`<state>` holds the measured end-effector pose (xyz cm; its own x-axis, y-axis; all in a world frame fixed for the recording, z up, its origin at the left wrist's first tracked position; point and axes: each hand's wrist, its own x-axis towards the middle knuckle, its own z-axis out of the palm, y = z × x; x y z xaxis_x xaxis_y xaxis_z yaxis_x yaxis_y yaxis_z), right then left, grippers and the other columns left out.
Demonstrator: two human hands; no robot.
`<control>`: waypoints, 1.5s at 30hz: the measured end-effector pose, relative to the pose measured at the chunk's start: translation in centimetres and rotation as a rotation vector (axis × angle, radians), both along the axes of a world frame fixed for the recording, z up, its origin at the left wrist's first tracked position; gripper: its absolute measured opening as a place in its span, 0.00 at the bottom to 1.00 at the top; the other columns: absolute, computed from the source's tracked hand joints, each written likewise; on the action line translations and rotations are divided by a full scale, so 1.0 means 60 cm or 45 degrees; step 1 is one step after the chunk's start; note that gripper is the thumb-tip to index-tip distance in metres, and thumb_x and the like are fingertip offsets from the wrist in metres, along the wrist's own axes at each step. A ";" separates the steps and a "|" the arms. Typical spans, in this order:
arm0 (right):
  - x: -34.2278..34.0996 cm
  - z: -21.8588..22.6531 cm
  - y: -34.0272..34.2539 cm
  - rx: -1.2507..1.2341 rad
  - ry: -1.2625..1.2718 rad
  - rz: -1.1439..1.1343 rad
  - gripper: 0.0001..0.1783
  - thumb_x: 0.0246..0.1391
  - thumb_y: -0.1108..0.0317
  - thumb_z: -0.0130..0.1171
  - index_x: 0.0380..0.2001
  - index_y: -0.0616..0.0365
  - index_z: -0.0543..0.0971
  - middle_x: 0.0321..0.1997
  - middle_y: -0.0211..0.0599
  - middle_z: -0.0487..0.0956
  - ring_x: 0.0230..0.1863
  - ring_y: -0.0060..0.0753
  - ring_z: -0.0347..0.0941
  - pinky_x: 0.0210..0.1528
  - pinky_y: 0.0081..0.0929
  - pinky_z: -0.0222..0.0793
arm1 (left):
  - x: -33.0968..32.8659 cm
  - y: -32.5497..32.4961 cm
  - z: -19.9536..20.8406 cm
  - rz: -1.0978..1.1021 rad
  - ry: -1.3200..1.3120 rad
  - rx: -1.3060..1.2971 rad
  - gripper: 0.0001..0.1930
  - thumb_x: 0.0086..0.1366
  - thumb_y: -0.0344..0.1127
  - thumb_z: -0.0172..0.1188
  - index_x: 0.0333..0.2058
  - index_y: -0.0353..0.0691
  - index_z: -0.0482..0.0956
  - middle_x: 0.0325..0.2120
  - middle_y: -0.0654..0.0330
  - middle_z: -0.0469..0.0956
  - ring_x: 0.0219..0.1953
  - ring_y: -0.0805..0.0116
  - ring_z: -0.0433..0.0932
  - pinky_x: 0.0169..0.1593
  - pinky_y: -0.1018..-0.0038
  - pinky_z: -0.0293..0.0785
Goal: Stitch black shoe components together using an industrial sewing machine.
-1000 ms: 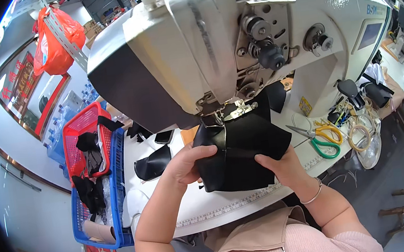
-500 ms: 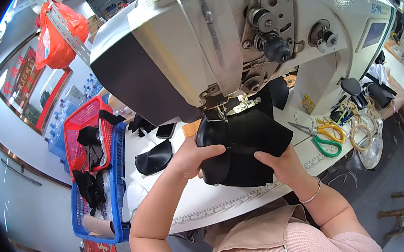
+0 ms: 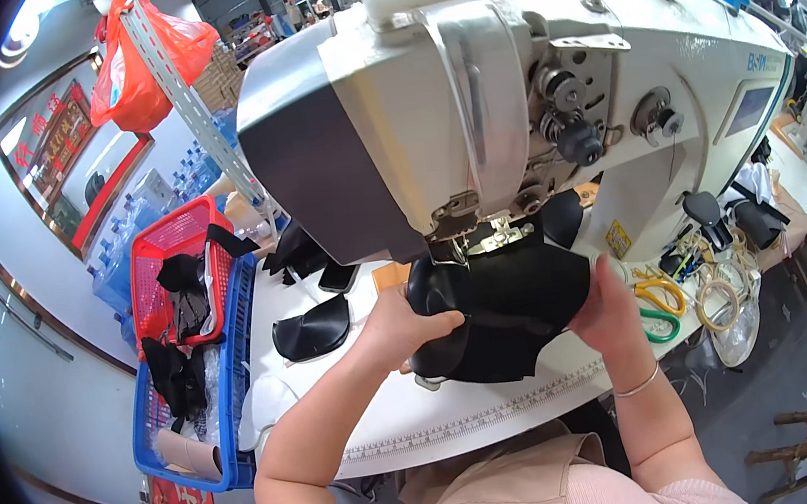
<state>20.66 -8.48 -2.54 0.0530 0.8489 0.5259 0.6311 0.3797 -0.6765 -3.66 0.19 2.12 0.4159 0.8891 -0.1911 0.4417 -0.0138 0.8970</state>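
A black leather piece (image 3: 527, 312) with a seam and a glossy curved left part lies under the presser foot (image 3: 505, 235) of a white sewing machine (image 3: 385, 103). My left hand (image 3: 401, 328) pinches its left edge, thumb on top and the other fingers mostly hidden beneath. At the right edge is my right hand (image 3: 610, 309), turned on its side with digits stretched upward, touching the leather. Part of that hand is hidden behind the material. Left of my left hand, a separate curved black leather piece (image 3: 312, 330) rests on the white table (image 3: 385, 426).
A red basket (image 3: 150, 283) with black pieces sits over a blue crate (image 3: 234, 404) at the left. Green- and yellow-handled scissors (image 3: 662, 323) and tape rolls (image 3: 719, 302) lie right of my right hand. Near the machine head is a dark phone (image 3: 337, 278). A wooden stool (image 3: 801, 450) stands lower right.
My right thumb has come off the leather's top, and that hand has moved right and up to its edge. My left hand keeps its pinch. The whole view has shifted.
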 end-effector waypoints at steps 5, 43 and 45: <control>0.007 0.028 0.025 -0.397 1.846 0.427 0.13 0.52 0.71 0.54 0.41 0.61 0.73 0.41 0.35 0.77 0.41 0.28 0.74 0.45 0.23 0.70 | 0.010 -0.019 0.050 0.013 0.071 -0.102 0.18 0.45 0.35 0.67 0.32 0.31 0.75 0.26 0.57 0.76 0.27 0.71 0.76 0.34 0.75 0.74; 0.044 0.058 0.193 -0.408 1.814 0.496 0.13 0.56 0.63 0.48 0.42 0.54 0.73 0.37 0.31 0.75 0.39 0.25 0.72 0.40 0.24 0.71 | 0.040 -0.006 0.022 0.137 -0.134 0.315 0.28 0.48 0.34 0.66 0.46 0.29 0.65 0.42 0.50 0.69 0.46 0.64 0.68 0.50 0.72 0.64; 0.048 0.049 0.208 -0.376 1.733 0.489 0.14 0.56 0.62 0.48 0.43 0.54 0.72 0.38 0.31 0.75 0.38 0.24 0.72 0.40 0.23 0.71 | 0.034 -0.005 0.026 0.117 -0.100 0.307 0.31 0.48 0.34 0.66 0.48 0.29 0.63 0.45 0.49 0.67 0.49 0.62 0.66 0.52 0.72 0.62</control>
<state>23.52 4.02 0.42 0.1084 0.9923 0.0599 -0.6617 0.1170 -0.7406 -1.61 -0.10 3.67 0.3365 0.9397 0.0608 0.3802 -0.1946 0.9042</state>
